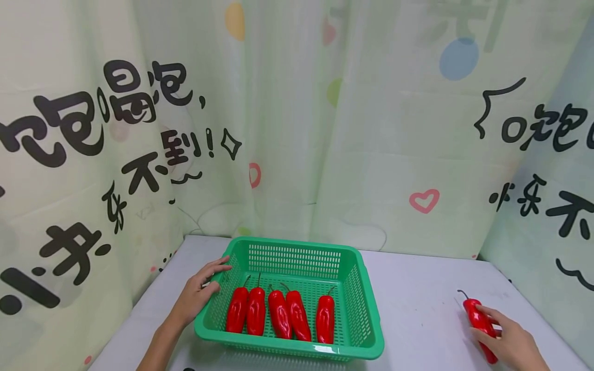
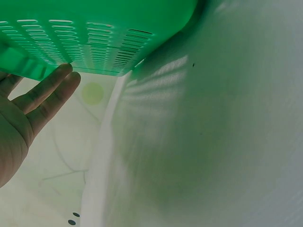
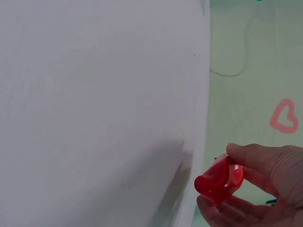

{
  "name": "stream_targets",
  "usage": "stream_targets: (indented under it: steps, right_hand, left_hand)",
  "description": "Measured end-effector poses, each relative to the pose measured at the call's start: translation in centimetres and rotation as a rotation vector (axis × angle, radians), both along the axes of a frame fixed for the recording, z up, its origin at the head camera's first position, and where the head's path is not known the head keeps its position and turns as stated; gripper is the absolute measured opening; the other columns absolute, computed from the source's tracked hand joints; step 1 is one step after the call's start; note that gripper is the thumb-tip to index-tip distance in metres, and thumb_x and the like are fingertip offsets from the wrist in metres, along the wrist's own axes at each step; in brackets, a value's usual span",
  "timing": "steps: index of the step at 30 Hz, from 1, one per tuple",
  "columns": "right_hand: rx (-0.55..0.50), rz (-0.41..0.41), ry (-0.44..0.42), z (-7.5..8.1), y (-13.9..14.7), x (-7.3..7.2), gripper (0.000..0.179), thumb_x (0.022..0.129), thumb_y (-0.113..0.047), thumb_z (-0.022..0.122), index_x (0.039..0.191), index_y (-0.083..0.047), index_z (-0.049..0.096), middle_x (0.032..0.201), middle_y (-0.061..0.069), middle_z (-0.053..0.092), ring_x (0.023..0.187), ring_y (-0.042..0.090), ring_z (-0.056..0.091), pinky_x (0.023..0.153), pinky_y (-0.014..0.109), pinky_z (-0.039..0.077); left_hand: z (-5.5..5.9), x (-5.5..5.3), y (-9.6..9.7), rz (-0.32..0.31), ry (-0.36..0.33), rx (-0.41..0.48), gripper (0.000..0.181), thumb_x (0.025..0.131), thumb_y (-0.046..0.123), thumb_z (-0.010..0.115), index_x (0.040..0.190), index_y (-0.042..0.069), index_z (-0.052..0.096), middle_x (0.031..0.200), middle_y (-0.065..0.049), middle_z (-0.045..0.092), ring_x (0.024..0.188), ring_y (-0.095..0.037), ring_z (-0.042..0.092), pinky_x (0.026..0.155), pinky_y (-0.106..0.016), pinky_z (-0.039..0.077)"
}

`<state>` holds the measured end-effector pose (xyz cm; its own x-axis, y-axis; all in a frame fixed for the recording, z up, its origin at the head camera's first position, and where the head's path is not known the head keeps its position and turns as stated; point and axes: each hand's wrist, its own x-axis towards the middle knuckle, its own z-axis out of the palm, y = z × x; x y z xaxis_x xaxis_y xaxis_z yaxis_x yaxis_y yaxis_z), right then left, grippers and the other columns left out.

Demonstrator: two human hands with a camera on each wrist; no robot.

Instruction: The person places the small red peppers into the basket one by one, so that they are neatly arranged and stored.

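A green plastic basket point(image 1: 289, 346) with slotted walls stands on the table, several red chili peppers point(image 1: 256, 312) lying side by side in it with stems towards the back. My left hand point(image 1: 200, 288) is at the basket's left side by the rim. In the left wrist view its fingers point(image 2: 52, 97) reach out nearly straight against the outer wall; the thumb is hidden there. Off to the right, my right hand point(image 1: 510, 337) grips another red chili pepper point(image 1: 480, 320) between thumb and fingers. In the right wrist view this pepper point(image 3: 218, 182) points its blunt end towards the camera.
The white table point(image 1: 417, 304) runs between the basket and my right hand. Pale green printed curtains point(image 1: 287, 129) enclose the table at the back and on both sides. A shadow lies on the tabletop below the right hand.
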<state>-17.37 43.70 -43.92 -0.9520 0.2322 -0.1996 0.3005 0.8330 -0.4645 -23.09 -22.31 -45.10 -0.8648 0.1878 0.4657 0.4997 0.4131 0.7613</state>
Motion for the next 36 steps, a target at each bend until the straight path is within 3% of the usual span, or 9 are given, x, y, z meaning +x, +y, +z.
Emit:
stream_targets:
  steps: [25, 36]
  right_hand:
    - [0.022, 0.066, 0.137, 3.5, -4.3, 0.2, 0.095, 0.086, -0.038, 0.080, 0.152, 0.009, 0.030, 0.134, 0.045, 0.038, 0.115, 0.062, 0.043, 0.070, 0.047, 0.061]
    - [0.025, 0.114, 0.224, 5.1, -6.6, 0.4, 0.094, 0.086, -0.038, 0.081, 0.153, 0.006, 0.033, 0.134, 0.042, 0.040, 0.114, 0.060, 0.046, 0.066, 0.045, 0.060]
  left_hand:
    - [0.0, 0.0, -0.1, -0.005, 0.005, 0.001, 0.044, 0.091, -0.007, 0.049, 0.129, 0.005, 0.068, 0.151, -0.008, 0.054, 0.141, -0.037, 0.045, 0.097, -0.036, 0.049]
    - [0.0, -0.1, 0.0, -0.008, -0.001, -0.003, 0.045, 0.091, -0.007, 0.049, 0.130, 0.005, 0.068, 0.152, -0.008, 0.053, 0.141, -0.037, 0.044, 0.097, -0.042, 0.049]
